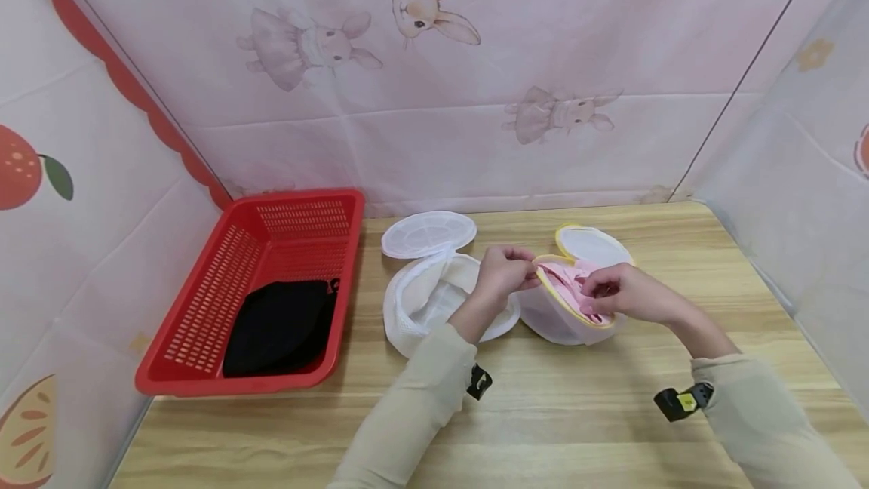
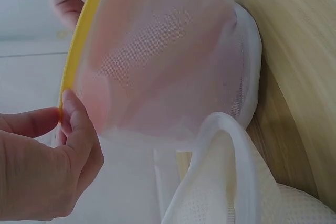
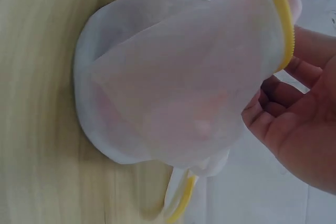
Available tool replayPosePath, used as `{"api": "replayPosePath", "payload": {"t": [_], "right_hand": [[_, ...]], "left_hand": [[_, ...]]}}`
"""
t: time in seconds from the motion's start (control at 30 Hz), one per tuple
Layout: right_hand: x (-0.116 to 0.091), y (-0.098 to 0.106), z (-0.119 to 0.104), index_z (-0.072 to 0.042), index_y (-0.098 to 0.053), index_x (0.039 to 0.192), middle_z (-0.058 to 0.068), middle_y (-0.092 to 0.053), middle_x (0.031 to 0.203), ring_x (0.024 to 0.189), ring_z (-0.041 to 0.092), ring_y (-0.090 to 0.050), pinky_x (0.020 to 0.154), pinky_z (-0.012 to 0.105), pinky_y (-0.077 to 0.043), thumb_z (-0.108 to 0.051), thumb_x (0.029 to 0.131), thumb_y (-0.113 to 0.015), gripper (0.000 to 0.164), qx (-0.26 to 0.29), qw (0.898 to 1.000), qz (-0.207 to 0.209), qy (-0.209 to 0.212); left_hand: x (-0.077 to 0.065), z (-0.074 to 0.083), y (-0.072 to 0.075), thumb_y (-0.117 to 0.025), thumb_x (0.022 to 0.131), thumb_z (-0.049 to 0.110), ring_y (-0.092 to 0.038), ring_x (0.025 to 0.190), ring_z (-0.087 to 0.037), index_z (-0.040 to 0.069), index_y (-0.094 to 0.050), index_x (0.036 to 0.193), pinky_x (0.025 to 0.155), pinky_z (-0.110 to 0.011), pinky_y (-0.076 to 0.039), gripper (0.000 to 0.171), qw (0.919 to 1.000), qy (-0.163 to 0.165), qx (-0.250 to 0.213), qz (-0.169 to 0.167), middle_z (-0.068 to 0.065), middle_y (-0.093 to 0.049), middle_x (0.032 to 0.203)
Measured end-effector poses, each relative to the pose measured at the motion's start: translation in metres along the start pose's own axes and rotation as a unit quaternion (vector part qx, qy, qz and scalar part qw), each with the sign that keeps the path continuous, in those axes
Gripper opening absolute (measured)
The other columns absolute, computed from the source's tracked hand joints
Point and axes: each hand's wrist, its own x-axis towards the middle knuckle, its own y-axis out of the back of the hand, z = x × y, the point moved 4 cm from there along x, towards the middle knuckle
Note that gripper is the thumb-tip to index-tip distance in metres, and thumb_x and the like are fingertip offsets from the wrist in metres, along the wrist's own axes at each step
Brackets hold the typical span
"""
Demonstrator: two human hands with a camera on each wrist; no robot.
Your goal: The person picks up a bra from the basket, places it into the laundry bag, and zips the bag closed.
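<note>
A white mesh laundry bag with a yellow zip edge (image 1: 560, 329) stands on the table, its round lid (image 1: 596, 245) folded back. Pink cloth (image 1: 569, 281), folded with darker pink edges, fills its mouth and shows through the mesh. My left hand (image 1: 504, 275) pinches the yellow rim between thumb and fingers, plainly seen in the left wrist view (image 2: 58, 156). At the mouth's right side, my right hand (image 1: 627, 293) has curled fingers on the pink cloth. The rim and mesh partly hide those fingertips in the right wrist view.
Just left of it stands a second, all-white mesh laundry bag (image 1: 400, 315) with its lid (image 1: 429, 235) flipped back. Farther left, a red plastic basket (image 1: 349, 278) holds a black cloth item (image 1: 278, 330). A printed curtain (image 1: 434, 149) borders the wooden table's (image 1: 563, 413) back.
</note>
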Motion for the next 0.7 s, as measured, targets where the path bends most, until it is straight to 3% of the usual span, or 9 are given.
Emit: {"api": "replayPosePath", "payload": {"t": [0.1, 0.23, 0.3, 0.43, 0.53, 0.7], "right_hand": [[-0.003, 0.005, 0.000, -0.003, -0.066, 0.086, -0.002, -0.059, 0.075, 0.065, 0.004, -0.050, 0.056, 0.021, -0.043, -0.010, 0.082, -0.067, 0.008, -0.013, 1.000, 0.018, -0.004], [-0.010, 0.026, 0.000, -0.002, -0.066, 0.093, 0.009, -0.064, 0.088, 0.073, 0.009, -0.055, 0.062, 0.024, -0.048, -0.011, 0.085, -0.063, 0.013, -0.028, 0.995, 0.081, -0.043], [-0.013, 0.037, 0.003, 0.002, -0.065, 0.096, 0.013, -0.063, 0.089, 0.072, 0.013, -0.056, 0.062, 0.026, -0.049, -0.012, 0.088, -0.060, 0.017, -0.030, 0.990, 0.116, -0.068], [-0.014, 0.052, 0.017, 0.009, -0.060, 0.098, 0.012, -0.060, 0.082, 0.068, 0.018, -0.055, 0.060, 0.027, -0.051, -0.015, 0.089, -0.059, 0.025, -0.027, 0.978, 0.163, -0.126], [-0.014, 0.052, 0.033, 0.009, -0.059, 0.094, 0.006, -0.057, 0.074, 0.066, 0.017, -0.053, 0.057, 0.027, -0.051, -0.018, 0.089, -0.060, 0.027, -0.024, 0.972, 0.154, -0.177], [-0.014, 0.041, 0.053, 0.002, -0.058, 0.075, 0.003, -0.055, 0.064, 0.057, 0.014, -0.051, 0.051, 0.026, -0.048, -0.026, 0.088, -0.059, 0.031, 0.005, 0.964, 0.088, -0.252]], "left_hand": [[-0.001, 0.000, 0.001, -0.055, 0.076, -0.015, -0.055, 0.054, -0.013, -0.007, -0.060, 0.085, 0.059, -0.025, -0.054, 0.013, 0.9999, -0.007, 0.011, -0.005, -0.011, -0.057, 0.077], [-0.001, 0.000, 0.005, -0.055, 0.076, -0.015, -0.055, 0.054, -0.013, -0.008, -0.060, 0.086, 0.059, -0.025, -0.054, 0.013, 0.9993, -0.019, 0.027, -0.018, -0.009, -0.057, 0.076], [-0.001, 0.000, 0.007, -0.055, 0.076, -0.015, -0.055, 0.054, -0.012, -0.008, -0.060, 0.086, 0.058, -0.024, -0.054, 0.013, 0.9987, -0.025, 0.040, -0.022, -0.009, -0.056, 0.076], [-0.001, 0.000, 0.011, -0.055, 0.078, -0.013, -0.055, 0.054, -0.012, -0.008, -0.060, 0.086, 0.057, -0.023, -0.054, 0.011, 0.9966, -0.035, 0.071, -0.025, -0.011, -0.057, 0.078], [0.000, -0.001, 0.013, -0.055, 0.078, -0.013, -0.055, 0.054, -0.012, -0.007, -0.060, 0.085, 0.057, -0.023, -0.054, 0.011, 0.9957, -0.037, 0.082, -0.024, -0.013, -0.058, 0.080], [0.000, -0.003, 0.017, -0.054, 0.078, -0.013, -0.055, 0.055, -0.012, -0.008, -0.060, 0.086, 0.057, -0.024, -0.054, 0.011, 0.9953, -0.037, 0.085, -0.027, -0.013, -0.058, 0.079]]}}
